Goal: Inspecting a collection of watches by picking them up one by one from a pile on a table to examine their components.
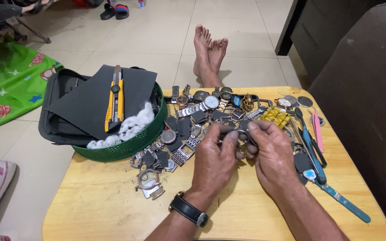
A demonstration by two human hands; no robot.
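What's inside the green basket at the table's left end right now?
In the green basket a dark sheet lies on top, carrying a yellow utility knife, with white cotton wool beside it. Whatever lies under the sheet is covered.

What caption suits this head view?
Both hands, left hand and right hand, pinch a small metal watch part above scattered watches.

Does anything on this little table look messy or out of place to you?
Yes. Watches and loose watch parts lie scattered in a heap across the wooden table. The green basket hangs over the table's left edge, with a yellow utility knife resting on dark sheets inside.
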